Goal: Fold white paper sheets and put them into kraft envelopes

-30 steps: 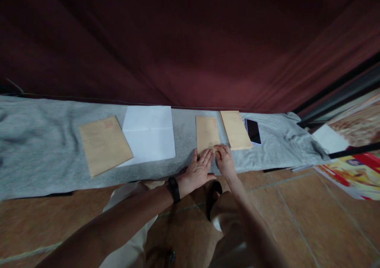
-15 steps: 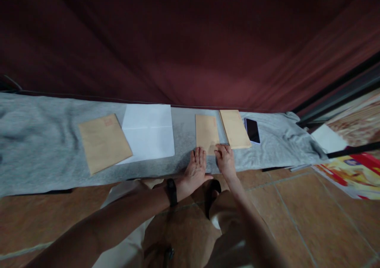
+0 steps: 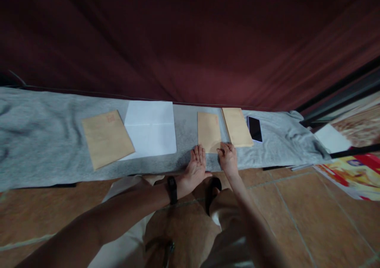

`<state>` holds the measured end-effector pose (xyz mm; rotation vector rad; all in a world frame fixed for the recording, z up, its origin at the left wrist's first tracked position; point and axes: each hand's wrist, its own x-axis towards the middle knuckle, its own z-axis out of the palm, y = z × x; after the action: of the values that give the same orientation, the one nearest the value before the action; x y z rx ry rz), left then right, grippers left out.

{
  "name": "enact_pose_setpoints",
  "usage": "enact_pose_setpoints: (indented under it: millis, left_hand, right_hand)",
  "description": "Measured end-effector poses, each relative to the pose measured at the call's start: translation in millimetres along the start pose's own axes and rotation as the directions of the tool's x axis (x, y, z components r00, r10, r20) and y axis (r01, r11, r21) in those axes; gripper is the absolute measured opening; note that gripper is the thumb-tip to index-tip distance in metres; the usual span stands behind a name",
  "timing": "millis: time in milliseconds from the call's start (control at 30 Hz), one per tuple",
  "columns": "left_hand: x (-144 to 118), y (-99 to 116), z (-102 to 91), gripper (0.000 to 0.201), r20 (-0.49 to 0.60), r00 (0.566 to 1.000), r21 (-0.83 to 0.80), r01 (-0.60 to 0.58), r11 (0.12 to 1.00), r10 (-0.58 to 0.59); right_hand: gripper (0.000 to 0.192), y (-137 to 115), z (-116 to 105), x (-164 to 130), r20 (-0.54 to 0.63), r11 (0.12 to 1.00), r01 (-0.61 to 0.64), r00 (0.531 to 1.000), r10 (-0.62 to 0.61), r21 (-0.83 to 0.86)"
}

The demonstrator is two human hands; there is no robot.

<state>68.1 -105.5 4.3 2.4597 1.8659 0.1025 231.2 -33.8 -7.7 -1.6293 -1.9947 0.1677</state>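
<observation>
On the left part of the grey cloth (image 3: 44, 137), I see a brown envelope (image 3: 108, 139) lying askew, red print near its far edge; its right side overlaps a white sheet (image 3: 151, 131), spread flat and marked by a crease across its width. Next along comes the left hand (image 3: 196, 167), a dark band (image 3: 172, 189) on its wrist; it lies flat, fingers straight and close together, thumb out to the side, and I see nothing gripped in it; its fingertips rest on the near left corner of the middle envelope (image 3: 208, 131), which lies flat on the cloth between the sheet and a stack of envelopes (image 3: 236, 127).

What has just changed is this left hand: a second ago its fingers lay across the envelope's near edge, close against the other hand; now they have slid left, and the edge shows bare between the two; I take that to mean the envelope is steadied at both near corners, with its position barely altered. The right hand (image 3: 228, 159) is curled narrow at the near right corner; I cannot tell whether it pinches the paper; beyond it sit the stack and a dark-screened phone (image 3: 254, 128).
</observation>
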Motion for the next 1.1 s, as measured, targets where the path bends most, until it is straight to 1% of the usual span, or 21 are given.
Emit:
enact_pose_setpoints:
  millis: [133,200,300,400,433,500,533,567,600,633,700,733,800,867,933,1000,1100]
  left_hand:
    - [1,0,-1.4,0.107,0.011,1.0,-0.012,-0.004,1.0,0.004]
    - [1,0,-2.4,0.108,0.014,1.0,-0.02,-0.001,1.0,0.001]
    - [0,0,-4.2,0.107,0.017,1.0,-0.023,0.0,1.0,0.0]
    - [-1,-1,-7.2,0.105,0.005,1.0,-0.01,-0.006,1.0,0.006]
    - [-1,-2,-8.4,0.103,-0.009,1.0,-0.014,-0.009,1.0,0.008]
    - [-2,-5,-11.2,0.098,-0.049,0.999,-0.049,-0.016,0.999,0.013]
    - [-1,-8,-12.5,0.094,-0.073,0.997,-0.078,-0.021,0.997,0.015]
    - [0,-11,-13.8,0.088,-0.097,0.995,-0.11,-0.032,0.993,0.021]
    - [1,-15,-14.9,0.082,-0.119,0.993,-0.139,-0.043,0.989,0.026]
    - [4,-19,-15.9,0.076,-0.137,0.99,-0.167,-0.058,0.984,0.035]
    - [11,-27,-17.5,0.065,-0.175,0.984,-0.226,-0.077,0.971,0.038]
    - [15,-31,-18.1,0.063,-0.193,0.981,-0.262,-0.076,0.962,0.025]
    - [24,-37,-18.8,0.063,-0.227,0.973,-0.369,-0.064,0.927,-0.024]
    - [33,-41,-18.2,0.066,-0.237,0.968,-0.523,-0.059,0.85,-0.078]
    - [42,-41,-16.2,0.066,-0.199,0.972,-0.692,-0.048,0.72,-0.127]
    - [50,-38,-12.9,0.066,-0.107,0.979,-0.833,0.006,0.553,-0.172]
    - [62,-29,-8.5,0.066,0.062,0.976,-0.96,0.116,0.254,-0.208]
  right_hand:
    - [0.034,1,-4,0,0.004,0.998,-0.05,0.999,0.05,-0.03]
    - [0.033,1,-6,1,0.004,0.997,-0.077,0.997,0.077,-0.002]
    - [0.027,1,-7,5,0.024,0.985,-0.134,0.991,0.132,0.105]
    - [0.027,0,-5,9,0.038,0.928,-0.263,0.964,0.263,0.262]
    - [0.028,-2,-4,10,0.051,0.891,-0.313,0.948,0.314,0.33]
    - [0.03,-7,-2,11,0.118,0.775,-0.404,0.909,0.4,0.486]
    - [0.031,-10,-1,12,0.171,0.69,-0.449,0.884,0.435,0.568]
    - [0.033,-13,0,12,0.237,0.59,-0.486,0.861,0.451,0.645]
    - [0.035,-16,2,13,0.278,0.493,-0.51,0.838,0.47,0.705]
    - [0.037,-20,3,14,0.301,0.414,-0.522,0.818,0.489,0.746]
    - [0.038,-25,4,17,0.316,0.303,-0.513,0.798,0.513,0.803]
    - [0.039,-26,3,20,0.319,0.261,-0.501,0.795,0.516,0.825]
    - [0.039,-26,-1,24,0.303,0.208,-0.46,0.801,0.517,0.863]
    - [0.039,-21,-10,29,0.259,0.186,-0.404,0.814,0.52,0.896]
    - [0.037,-11,-21,35,0.204,0.186,-0.348,0.822,0.532,0.919]
    - [0.036,1,-33,41,0.147,0.198,-0.303,0.817,0.557,0.932]
    - [0.033,19,-45,48,0.064,0.247,-0.271,0.784,0.617,0.93]
